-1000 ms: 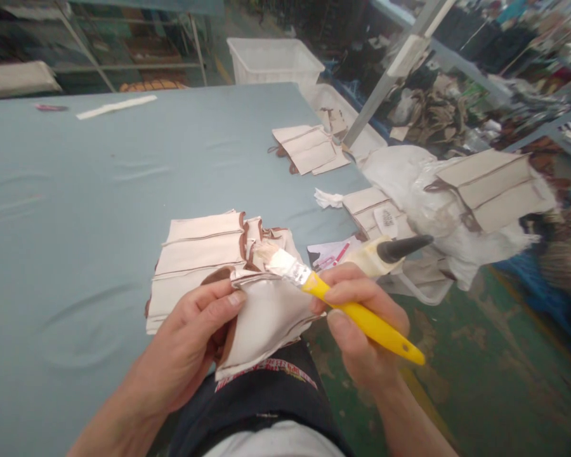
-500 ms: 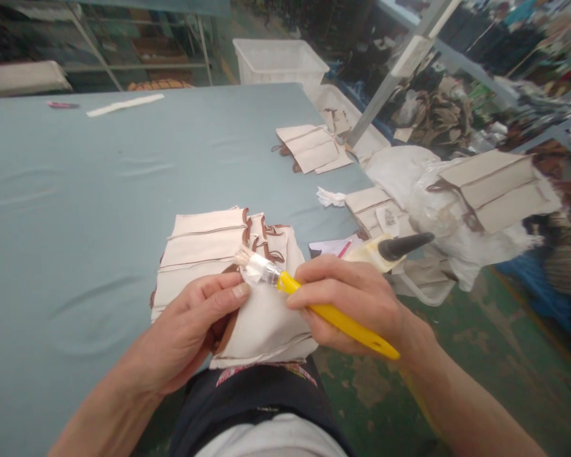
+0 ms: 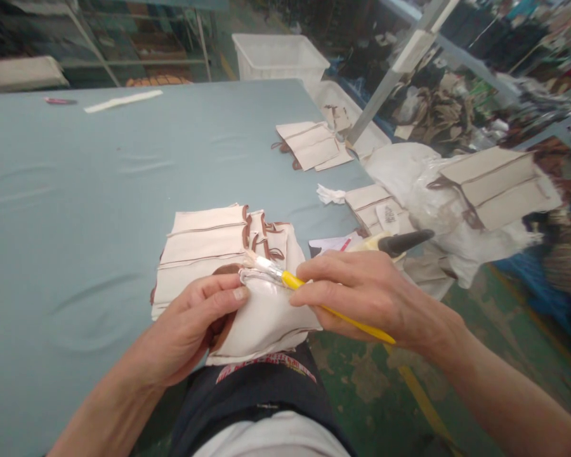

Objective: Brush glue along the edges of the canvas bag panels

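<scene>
My left hand (image 3: 200,320) grips the edge of a cream fabric pouch (image 3: 271,317) with brown trim, thumb on top and fingers partly hidden under it. The pouch hangs over the table's front edge, close to my body. In my right hand (image 3: 356,295) is a paintbrush (image 3: 292,279) with a yellow handle, held pen-like. Its pale bristles lie along the pouch's upper seam, just past my left thumb. A wet-looking sheen shows on the fabric below the seam. Right behind the pouch sits a stack of similar cream pieces (image 3: 204,238) with brown edging.
The table (image 3: 90,190) has a blue-green cover. More cream pieces (image 3: 309,146) lie at its right edge, near a crumpled white scrap (image 3: 330,195). A black-tipped container (image 3: 404,242) stands behind my right hand. Beyond are a white bin (image 3: 280,56), plastic bags (image 3: 409,165) and a metal post (image 3: 394,79).
The brush has turned and come down onto the pouch's upper seam, its handle now seen edge-on. My right hand has shifted slightly right, while my left hand keeps its hold.
</scene>
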`<state>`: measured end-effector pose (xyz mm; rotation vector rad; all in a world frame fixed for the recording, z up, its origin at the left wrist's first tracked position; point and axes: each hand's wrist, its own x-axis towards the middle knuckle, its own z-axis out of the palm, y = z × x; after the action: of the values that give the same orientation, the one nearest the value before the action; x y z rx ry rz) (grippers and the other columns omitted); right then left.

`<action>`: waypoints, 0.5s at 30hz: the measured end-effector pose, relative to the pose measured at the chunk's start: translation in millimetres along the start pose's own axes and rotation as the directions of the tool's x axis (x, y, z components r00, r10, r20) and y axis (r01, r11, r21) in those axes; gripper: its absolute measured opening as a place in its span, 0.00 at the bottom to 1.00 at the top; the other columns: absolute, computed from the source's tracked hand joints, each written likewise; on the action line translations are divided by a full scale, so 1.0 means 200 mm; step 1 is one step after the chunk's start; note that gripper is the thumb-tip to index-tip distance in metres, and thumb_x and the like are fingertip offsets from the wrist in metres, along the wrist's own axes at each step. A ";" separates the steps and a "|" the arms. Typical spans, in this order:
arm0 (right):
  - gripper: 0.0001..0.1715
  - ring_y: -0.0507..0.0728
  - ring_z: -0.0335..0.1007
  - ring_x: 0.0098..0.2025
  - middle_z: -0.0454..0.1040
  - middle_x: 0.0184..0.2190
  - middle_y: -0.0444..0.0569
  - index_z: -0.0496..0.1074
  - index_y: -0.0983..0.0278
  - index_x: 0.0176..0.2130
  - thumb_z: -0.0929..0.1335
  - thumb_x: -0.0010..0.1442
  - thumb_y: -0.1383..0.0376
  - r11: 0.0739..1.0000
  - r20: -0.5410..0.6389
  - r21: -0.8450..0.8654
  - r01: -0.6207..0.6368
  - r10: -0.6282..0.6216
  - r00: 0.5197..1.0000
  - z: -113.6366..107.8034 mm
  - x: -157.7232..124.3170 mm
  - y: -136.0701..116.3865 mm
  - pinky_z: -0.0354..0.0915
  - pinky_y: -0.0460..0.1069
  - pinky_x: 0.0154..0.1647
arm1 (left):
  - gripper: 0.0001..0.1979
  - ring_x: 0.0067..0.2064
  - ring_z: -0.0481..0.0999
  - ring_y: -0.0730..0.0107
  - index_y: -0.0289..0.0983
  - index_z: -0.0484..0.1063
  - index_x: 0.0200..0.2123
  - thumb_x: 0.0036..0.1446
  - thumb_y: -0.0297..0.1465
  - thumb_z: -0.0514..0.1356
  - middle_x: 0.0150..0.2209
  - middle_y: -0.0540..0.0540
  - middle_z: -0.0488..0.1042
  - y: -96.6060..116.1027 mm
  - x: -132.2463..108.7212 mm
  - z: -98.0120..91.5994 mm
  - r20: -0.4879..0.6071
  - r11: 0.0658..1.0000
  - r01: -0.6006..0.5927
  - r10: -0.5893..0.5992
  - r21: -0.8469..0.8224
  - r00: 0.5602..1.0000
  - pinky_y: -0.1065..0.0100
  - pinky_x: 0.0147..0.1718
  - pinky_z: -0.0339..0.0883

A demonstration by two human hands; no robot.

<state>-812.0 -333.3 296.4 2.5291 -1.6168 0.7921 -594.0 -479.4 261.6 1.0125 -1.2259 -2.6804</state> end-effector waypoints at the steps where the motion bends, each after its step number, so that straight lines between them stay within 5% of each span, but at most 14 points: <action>1: 0.12 0.56 0.81 0.40 0.84 0.43 0.53 0.77 0.65 0.47 0.69 0.68 0.77 1.000 0.011 -0.002 0.001 -0.001 1.000 0.00 0.00 0.00 0.74 0.49 0.37 | 0.18 0.21 0.66 0.76 0.35 0.80 0.29 0.47 0.41 0.80 0.21 0.50 0.73 0.00 0.00 -0.01 -0.006 1.000 0.012 -0.012 0.006 1.000 0.75 0.19 0.57; 9: 0.14 0.52 0.82 0.41 0.82 0.41 0.49 0.77 0.62 0.44 0.69 0.63 0.78 0.953 -0.215 0.256 -0.165 0.222 0.951 0.05 -0.03 0.02 0.77 0.45 0.43 | 0.22 0.20 0.63 0.78 0.35 0.78 0.27 0.44 0.44 0.81 0.19 0.53 0.70 -0.04 0.01 -0.07 -0.075 0.998 0.009 -0.005 0.057 0.997 0.77 0.18 0.54; 15: 0.15 0.54 0.84 0.43 0.84 0.43 0.51 0.77 0.60 0.47 0.70 0.66 0.77 0.974 -0.191 0.205 -0.093 0.133 0.972 0.06 -0.01 -0.02 0.79 0.46 0.44 | 0.19 0.21 0.70 0.74 0.35 0.81 0.30 0.44 0.42 0.81 0.21 0.51 0.74 -0.02 0.03 -0.03 -0.042 1.000 0.022 -0.021 0.011 0.999 0.74 0.21 0.64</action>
<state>-804.6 -333.0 285.4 2.3929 -1.7038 1.2351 -593.9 -481.7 252.2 1.0836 -1.2321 -2.6566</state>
